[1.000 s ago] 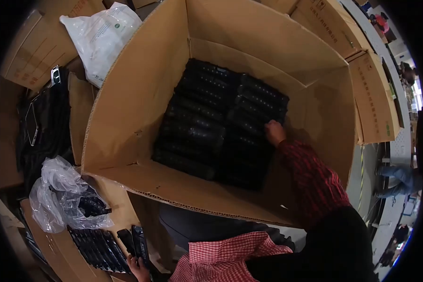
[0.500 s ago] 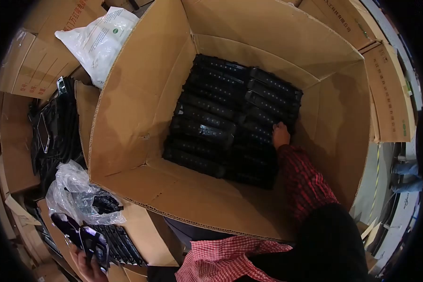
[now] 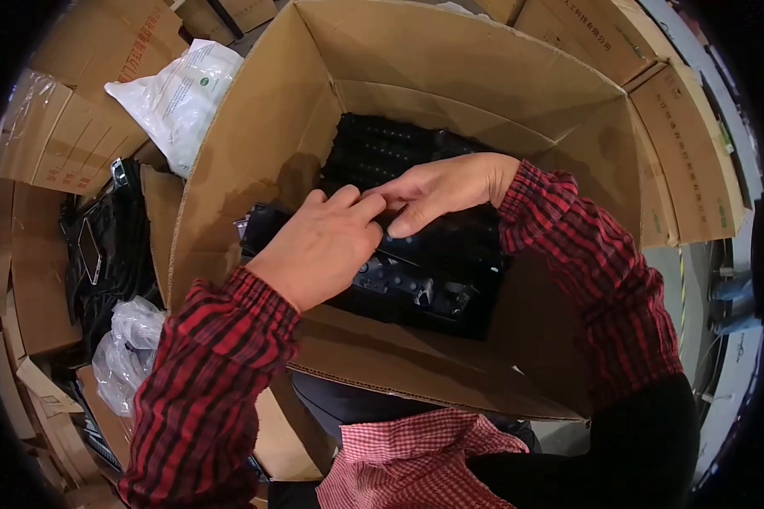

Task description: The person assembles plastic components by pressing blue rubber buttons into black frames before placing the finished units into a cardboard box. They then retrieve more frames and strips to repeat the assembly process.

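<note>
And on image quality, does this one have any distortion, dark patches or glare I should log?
Head view: strong fisheye, bowing the open carton's edges, with black corners; black parts inside lose detail in shadow, worst low on the right; small glints on the clear plastic bag; left hand and right hand fairly sharp.

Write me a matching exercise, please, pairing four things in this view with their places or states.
1. White bag
2. Black parts
3. Clear plastic bag
4. Left hand

A. Crumpled, beside the left sleeve
B. Fingers bent, close to the right hand
C. Outside the large open box, towards the picture's upper left
D. Laid in rows inside that box

Right pairs: 1-C, 2-D, 3-A, 4-B.
</note>
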The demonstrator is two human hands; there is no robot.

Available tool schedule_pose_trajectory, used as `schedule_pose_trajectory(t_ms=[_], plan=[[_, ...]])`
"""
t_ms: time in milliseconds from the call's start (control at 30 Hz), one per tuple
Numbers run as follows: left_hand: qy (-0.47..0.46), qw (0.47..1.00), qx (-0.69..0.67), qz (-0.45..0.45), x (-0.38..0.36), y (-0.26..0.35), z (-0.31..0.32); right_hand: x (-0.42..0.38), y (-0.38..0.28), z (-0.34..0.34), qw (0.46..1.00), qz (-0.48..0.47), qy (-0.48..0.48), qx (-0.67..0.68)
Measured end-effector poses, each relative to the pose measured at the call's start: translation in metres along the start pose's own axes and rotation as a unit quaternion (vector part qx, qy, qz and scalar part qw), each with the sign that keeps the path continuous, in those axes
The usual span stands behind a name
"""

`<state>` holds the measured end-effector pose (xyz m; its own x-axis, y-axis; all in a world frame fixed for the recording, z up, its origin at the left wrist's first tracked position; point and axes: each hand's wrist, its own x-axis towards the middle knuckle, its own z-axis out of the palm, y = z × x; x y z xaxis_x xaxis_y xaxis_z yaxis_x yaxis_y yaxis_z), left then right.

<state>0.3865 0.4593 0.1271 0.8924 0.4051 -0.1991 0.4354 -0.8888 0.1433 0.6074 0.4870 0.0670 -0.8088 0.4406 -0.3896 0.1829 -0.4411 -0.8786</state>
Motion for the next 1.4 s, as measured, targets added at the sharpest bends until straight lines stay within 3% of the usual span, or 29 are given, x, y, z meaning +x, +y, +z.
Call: schedule_pose_trajectory(t_ms=[67,100,200,233,267,300,400,433,467,500,633,700,733,833,900,1033,1100,1133,1200,1267,1300,1367,1400], plan=[[-0.016,1.0,-0.022,0.004,0.011,0.004,0.016,0.006,0.02,-0.013,0.99,0.007,-0.082,-0.115],[-0.018,0.999,-0.029,0.006,0.014,0.006,0.024,0.004,0.028,-0.013,0.996,-0.002,-0.077,-0.052],[0.006,0.999,-0.04,0.019,0.016,0.008,0.045,0.009,0.062,-0.024,0.997,0.033,-0.04,-0.048],[0.058,0.998,-0.021,0.02,0.015,0.006,0.049,0.011,0.074,-0.026,0.998,0.035,-0.042,-0.044],[0.112,0.993,-0.001,0.022,0.014,0.004,0.053,0.01,0.087,-0.03,0.987,0.081,0.009,-0.14],[0.108,0.994,-0.015,0.003,0.011,0.001,0.057,0.008,0.103,-0.034,0.962,0.127,0.06,-0.236],[0.092,0.993,-0.039,-0.057,0.002,-0.016,0.07,0.002,0.224,-0.038,0.89,0.183,0.259,-0.328],[0.065,0.989,-0.039,-0.127,-0.001,-0.021,0.071,-0.006,0.269,-0.028,0.849,0.189,0.34,-0.357],[0.038,0.979,-0.039,-0.196,-0.005,-0.026,0.073,-0.017,0.303,-0.016,0.843,0.168,0.381,-0.34],[0.107,0.972,-0.038,-0.206,-0.01,-0.032,0.08,-0.027,0.328,-0.004,0.836,0.147,0.42,-0.321],[0.122,0.956,-0.069,-0.257,-0.014,-0.031,0.079,-0.041,0.386,0.029,0.803,0.204,0.502,-0.247],[0.11,0.953,-0.103,-0.263,-0.012,-0.029,0.078,-0.031,0.399,0.025,0.719,0.122,0.558,-0.397],[0.103,0.953,-0.107,-0.263,-0.012,-0.026,0.079,-0.031,0.406,0.025,0.723,0.127,0.554,-0.393],[0.083,0.957,-0.098,-0.258,-0.011,-0.028,0.077,-0.022,0.368,0.004,0.733,0.214,0.621,-0.179],[0.103,0.953,-0.117,-0.259,-0.011,-0.031,0.077,-0.025,0.367,-0.003,0.691,0.199,0.51,-0.472],[0.094,0.952,-0.146,-0.25,-0.009,-0.031,0.077,-0.017,0.347,-0.006,0.668,0.244,0.515,-0.48],[0.013,0.97,-0.12,-0.213,-0.007,-0.029,0.081,-0.011,0.313,-0.01,0.677,0.23,0.529,-0.457],[0.011,0.969,-0.125,-0.213,-0.005,-0.027,0.084,-0.004,0.295,-0.023,0.708,0.224,0.543,-0.392],[-0.013,0.98,-0.081,-0.181,0.0,-0.024,0.089,0.007,0.242,-0.049,0.82,0.118,0.489,-0.275],[-0.017,0.981,-0.071,-0.18,0.008,-0.022,0.094,0.017,0.155,-0.03,0.927,0.027,0.351,-0.131],[-0.021,0.982,-0.058,-0.178,0.01,-0.021,0.096,0.025,0.115,-0.01,0.956,0.039,0.289,-0.045],[-0.015,0.983,-0.066,-0.169,0.011,-0.021,0.096,0.031,0.08,0.012,0.968,-0.06,0.083,-0.23],[-0.01,0.984,-0.072,-0.16,0.01,-0.02,0.095,0.032,0.06,0.026,0.933,-0.025,0.07,-0.351]])
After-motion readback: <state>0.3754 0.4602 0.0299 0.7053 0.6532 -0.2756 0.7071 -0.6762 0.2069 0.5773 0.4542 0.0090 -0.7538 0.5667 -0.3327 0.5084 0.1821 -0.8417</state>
